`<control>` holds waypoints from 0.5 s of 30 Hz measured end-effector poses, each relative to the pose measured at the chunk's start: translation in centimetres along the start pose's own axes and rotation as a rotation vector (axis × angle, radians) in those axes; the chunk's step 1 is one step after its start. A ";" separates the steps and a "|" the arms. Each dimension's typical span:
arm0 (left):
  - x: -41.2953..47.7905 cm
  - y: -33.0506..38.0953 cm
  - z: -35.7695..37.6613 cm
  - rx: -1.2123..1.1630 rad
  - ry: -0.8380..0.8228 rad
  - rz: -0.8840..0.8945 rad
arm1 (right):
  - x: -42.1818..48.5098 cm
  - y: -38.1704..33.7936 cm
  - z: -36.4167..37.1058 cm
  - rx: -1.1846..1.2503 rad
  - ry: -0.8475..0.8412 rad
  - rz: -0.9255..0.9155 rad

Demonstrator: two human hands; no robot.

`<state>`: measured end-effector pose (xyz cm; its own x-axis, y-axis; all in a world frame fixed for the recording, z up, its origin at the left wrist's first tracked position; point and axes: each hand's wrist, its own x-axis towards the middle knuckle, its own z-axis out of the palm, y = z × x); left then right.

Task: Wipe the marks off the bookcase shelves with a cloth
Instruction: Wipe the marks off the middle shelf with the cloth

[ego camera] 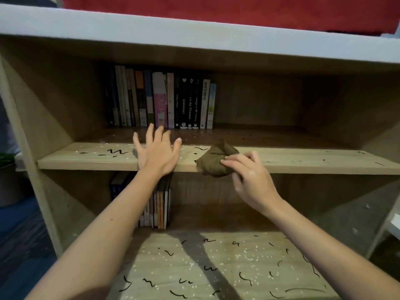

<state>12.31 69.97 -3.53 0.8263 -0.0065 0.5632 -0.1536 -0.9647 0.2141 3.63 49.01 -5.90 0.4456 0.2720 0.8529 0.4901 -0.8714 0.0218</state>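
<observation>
A crumpled olive-brown cloth (pixel 216 160) lies on the front edge of the middle shelf (pixel 303 162) of a wooden bookcase. My right hand (pixel 249 176) pinches the cloth's right side with thumb and fingertips. My left hand (pixel 159 151) hovers over the same shelf to the left, fingers spread and straight, holding nothing. Black squiggly marks (pixel 114 152) and white specks dot the middle shelf left of my left hand. The lower shelf (pixel 194 267) carries many more black marks (pixel 244 280) and white specks.
A row of upright books (pixel 162 100) stands at the back left of the middle shelf. More books (pixel 160 206) stand at the back of the lower shelf. A red fabric (pixel 216 9) lies on the bookcase top. A dark pot (pixel 8 180) sits at the left.
</observation>
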 end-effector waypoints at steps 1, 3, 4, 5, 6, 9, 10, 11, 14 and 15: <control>0.2 -0.2 0.0 -0.017 -0.020 -0.006 | 0.8 0.3 -0.1 0.003 0.022 -0.028; 1.1 -0.8 -0.1 -0.067 -0.060 -0.031 | 2.4 0.7 -0.1 0.018 0.031 0.022; 1.4 -1.2 -0.3 -0.085 -0.070 -0.058 | 2.8 0.7 0.2 0.035 -0.025 0.064; 1.7 -1.7 -0.6 -0.079 -0.074 -0.074 | 3.0 0.6 0.7 0.058 -0.087 0.106; 1.9 -2.1 -0.8 -0.058 -0.081 -0.082 | 3.0 0.4 1.1 0.086 -0.124 0.142; 2.0 -2.9 -1.1 -0.051 -0.105 -0.108 | 3.4 -0.3 1.5 0.127 -0.206 0.215; 1.9 -2.8 -1.1 -0.066 -0.096 -0.110 | 3.8 -0.3 1.4 0.129 -0.227 0.207; 1.9 -2.8 -1.1 -0.088 -0.079 -0.104 | 4.5 -0.4 1.2 0.149 -0.222 0.210; 1.8 -2.8 -0.9 -0.138 0.014 -0.111 | 8.4 1.9 1.9 0.229 -0.148 0.308; 1.8 -2.8 -0.9 -0.143 0.034 -0.116 | 10.5 3.5 2.9 0.242 -0.160 0.375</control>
<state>13.73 72.86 -2.44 0.8244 0.1134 0.5545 -0.1362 -0.9112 0.3888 12.17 50.03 1.65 0.7257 0.0334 0.6872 0.4258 -0.8064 -0.4105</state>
